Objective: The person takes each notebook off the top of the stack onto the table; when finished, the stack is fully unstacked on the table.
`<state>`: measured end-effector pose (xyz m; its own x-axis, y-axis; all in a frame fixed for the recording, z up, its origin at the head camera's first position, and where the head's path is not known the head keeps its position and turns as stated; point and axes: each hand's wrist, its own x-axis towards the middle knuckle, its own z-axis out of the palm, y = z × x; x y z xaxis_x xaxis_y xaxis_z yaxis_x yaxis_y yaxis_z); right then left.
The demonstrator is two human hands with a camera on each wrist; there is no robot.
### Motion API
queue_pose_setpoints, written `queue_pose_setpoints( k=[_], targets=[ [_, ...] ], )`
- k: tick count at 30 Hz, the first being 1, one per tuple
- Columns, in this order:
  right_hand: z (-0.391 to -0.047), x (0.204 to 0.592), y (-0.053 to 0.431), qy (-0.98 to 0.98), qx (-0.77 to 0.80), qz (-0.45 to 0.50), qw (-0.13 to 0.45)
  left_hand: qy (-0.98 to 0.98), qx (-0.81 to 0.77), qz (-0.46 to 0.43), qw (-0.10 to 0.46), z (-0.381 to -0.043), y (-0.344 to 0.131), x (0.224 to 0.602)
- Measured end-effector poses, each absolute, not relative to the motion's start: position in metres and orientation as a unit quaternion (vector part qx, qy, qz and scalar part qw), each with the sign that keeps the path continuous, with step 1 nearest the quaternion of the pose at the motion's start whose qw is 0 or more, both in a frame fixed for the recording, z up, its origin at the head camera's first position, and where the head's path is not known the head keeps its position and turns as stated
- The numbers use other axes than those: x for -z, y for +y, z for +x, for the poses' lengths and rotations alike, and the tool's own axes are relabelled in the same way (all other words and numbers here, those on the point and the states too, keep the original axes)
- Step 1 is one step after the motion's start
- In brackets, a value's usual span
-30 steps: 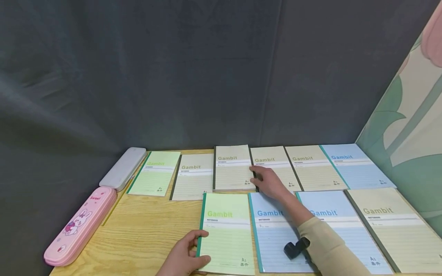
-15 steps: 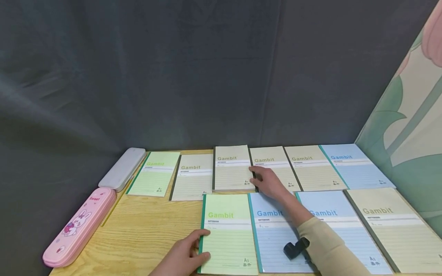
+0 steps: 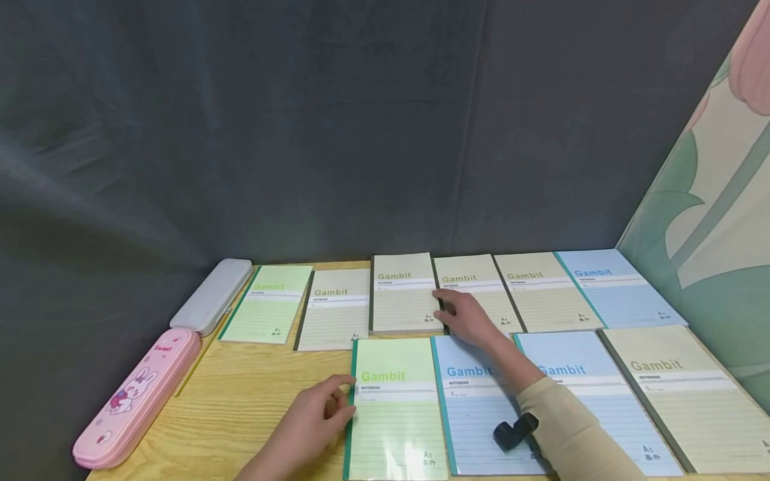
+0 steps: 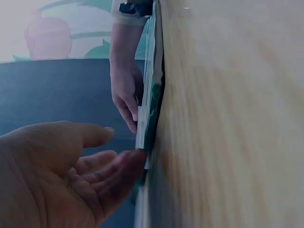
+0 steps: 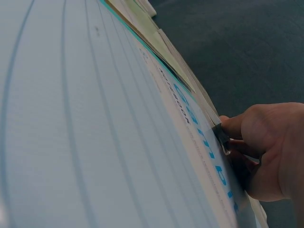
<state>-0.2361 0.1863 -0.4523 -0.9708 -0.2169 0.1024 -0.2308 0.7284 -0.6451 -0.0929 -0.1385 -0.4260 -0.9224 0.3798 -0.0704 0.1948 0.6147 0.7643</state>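
My left hand (image 3: 315, 417) is beside the teal spine of the green notebook (image 3: 397, 427) at the front, fingers loosely bent. In the left wrist view, a fingertip of the left hand (image 4: 61, 175) touches that spine (image 4: 153, 109), with nothing gripped. In the back row, my right hand (image 3: 472, 317) rests over a beige notebook (image 3: 466, 267), its fingertips at the dark spine and the right edge of the neighbouring beige notebook (image 3: 400, 307). The right wrist view shows the right hand (image 5: 270, 147) at a dark spine corner, beyond a blue notebook (image 5: 104, 118).
More notebooks lie on the wooden table (image 3: 259, 394): green (image 3: 271, 307) and beige (image 3: 333, 321) at back left, blue (image 3: 619, 287) at back right, blue (image 3: 481, 414) and beige (image 3: 692, 401) in front. A pink pencil case (image 3: 138, 401) and white case (image 3: 210, 297) line the left edge.
My left hand has let go of the front green notebook's edge and slid up along its spine. The green notebook has shifted slightly. The right hand stays in place.
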Motion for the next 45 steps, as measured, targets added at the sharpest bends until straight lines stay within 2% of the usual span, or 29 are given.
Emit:
queue_pose_setpoints(
  k=[10, 19, 29, 37, 45],
  targets=[
    [-0.236, 0.451, 0.186, -0.929, -0.349, 0.122, 0.013, 0.786, -0.600, 0.103, 0.110, -0.140, -0.135, 0.447],
    [-0.237, 0.449, 0.184, -0.929, -0.351, 0.117, 0.011, 0.800, -0.589, 0.104, 0.056, -0.176, -0.120, 0.441],
    [-0.237, 0.451, 0.183, -0.931, -0.346, 0.117, 0.010, 0.827, -0.559, 0.065, -0.001, -0.216, -0.102, 0.440],
    [-0.237, 0.454, 0.183, -0.929, -0.349, 0.123, 0.012, 0.846, -0.531, 0.049, 0.005, -0.233, -0.090, 0.441],
    [-0.235, 0.452, 0.185, -0.930, -0.348, 0.117, 0.015, 0.853, -0.517, 0.055, 0.035, -0.244, -0.078, 0.444]
  ],
)
